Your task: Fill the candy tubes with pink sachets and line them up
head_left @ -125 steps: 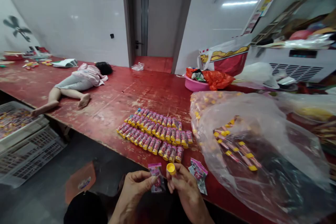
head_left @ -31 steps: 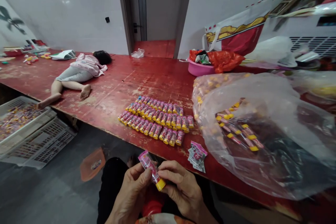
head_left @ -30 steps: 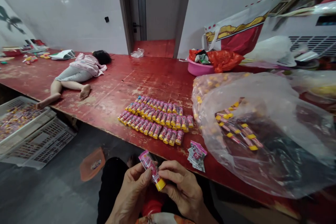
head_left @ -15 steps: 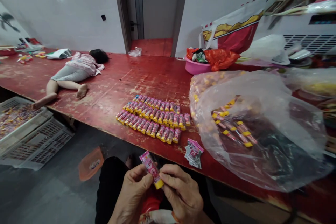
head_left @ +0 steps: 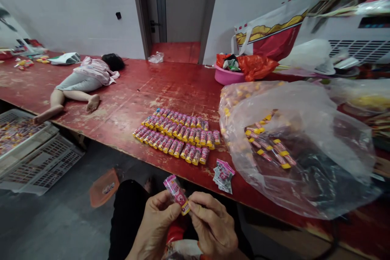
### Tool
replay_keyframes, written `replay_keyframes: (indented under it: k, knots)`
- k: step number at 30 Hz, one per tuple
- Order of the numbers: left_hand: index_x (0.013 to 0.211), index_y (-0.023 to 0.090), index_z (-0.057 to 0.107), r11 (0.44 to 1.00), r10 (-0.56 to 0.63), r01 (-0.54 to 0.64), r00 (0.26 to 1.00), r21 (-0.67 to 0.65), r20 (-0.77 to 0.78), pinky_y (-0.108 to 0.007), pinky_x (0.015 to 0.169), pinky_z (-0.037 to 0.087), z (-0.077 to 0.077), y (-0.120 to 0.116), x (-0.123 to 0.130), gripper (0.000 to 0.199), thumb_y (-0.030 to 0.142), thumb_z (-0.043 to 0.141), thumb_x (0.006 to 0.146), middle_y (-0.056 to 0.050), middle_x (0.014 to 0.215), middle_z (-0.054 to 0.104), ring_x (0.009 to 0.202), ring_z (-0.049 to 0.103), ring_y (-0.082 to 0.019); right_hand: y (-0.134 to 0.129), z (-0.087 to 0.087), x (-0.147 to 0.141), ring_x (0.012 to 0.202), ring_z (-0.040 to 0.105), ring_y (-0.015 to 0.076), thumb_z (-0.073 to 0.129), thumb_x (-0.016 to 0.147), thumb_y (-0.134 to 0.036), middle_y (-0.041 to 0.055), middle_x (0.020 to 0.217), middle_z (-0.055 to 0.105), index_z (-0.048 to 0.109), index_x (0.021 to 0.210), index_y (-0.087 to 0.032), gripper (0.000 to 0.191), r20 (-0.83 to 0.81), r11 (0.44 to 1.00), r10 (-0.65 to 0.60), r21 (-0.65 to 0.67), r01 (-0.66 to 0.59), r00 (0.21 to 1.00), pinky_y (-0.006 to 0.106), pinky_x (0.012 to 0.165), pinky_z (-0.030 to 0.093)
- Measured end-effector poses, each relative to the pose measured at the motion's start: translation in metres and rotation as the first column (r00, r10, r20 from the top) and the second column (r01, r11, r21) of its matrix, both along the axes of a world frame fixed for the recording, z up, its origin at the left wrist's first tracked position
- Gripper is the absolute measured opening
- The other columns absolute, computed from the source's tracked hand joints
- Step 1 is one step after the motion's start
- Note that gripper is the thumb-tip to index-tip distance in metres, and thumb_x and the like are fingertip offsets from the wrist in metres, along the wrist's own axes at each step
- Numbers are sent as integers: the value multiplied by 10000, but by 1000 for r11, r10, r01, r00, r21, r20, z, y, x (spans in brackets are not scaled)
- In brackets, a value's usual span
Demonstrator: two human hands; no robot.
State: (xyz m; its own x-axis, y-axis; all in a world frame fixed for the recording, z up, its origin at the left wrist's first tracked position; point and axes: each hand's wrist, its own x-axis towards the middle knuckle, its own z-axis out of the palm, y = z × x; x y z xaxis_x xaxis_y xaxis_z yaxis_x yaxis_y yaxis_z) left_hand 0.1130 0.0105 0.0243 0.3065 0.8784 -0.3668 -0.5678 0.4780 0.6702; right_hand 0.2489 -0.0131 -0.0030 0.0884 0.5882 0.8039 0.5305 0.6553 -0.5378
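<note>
Two hands sit low in my view, raised together before the red table [head_left: 185, 79]. I see the left hand [head_left: 157, 217] pinching one small tube [head_left: 176, 193], tilted, between thumb and curled fingers; the right hand [head_left: 213, 221], its fingers bunched, grips the tube's yellow end, hiding part of it. On the table I make out roughly three rows of tubes [head_left: 175, 138], too packed to count, several overlapping flat wrappers [head_left: 224, 176] near its front edge, one big clear bag [head_left: 304, 118], one pink basin [head_left: 228, 76] farther back, and one person [head_left: 88, 76] lying leftward.
</note>
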Motion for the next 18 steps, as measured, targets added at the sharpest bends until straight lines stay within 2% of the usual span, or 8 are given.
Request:
replay_keyframes:
  k: [4, 9, 18]
  knots:
    - [899, 167, 787, 1000, -19, 19, 1000, -18, 18, -227, 683, 523, 3, 1, 1, 364, 272, 923, 577, -69, 736, 733, 634, 639, -148, 1, 1, 1, 779, 690, 161, 545, 863, -43, 55, 940, 691, 652, 1062, -191, 271, 1, 1000, -6, 5, 6, 1000, 252, 655, 575]
    - [891, 156, 780, 998, -56, 56, 998, -17, 15, -222, 648, 518, 1, 0, 1, 359, 283, 919, 585, -76, 730, 730, 655, 663, -172, 0, 3, 1, 761, 699, 185, 532, 882, -69, 49, 915, 699, 650, 1062, -214, 259, 28, 999, -44, 22, 44, 999, 288, 649, 586]
    - [907, 173, 779, 997, -80, 80, 997, 3, 21, -213, 699, 515, -7, 0, -1, 333, 289, 903, 620, -64, 757, 734, 694, 663, -154, 2, 4, -1, 754, 691, 156, 525, 894, -62, 52, 895, 690, 640, 1001, -171, 191, 61, 995, -83, 61, 80, 995, 246, 643, 573]
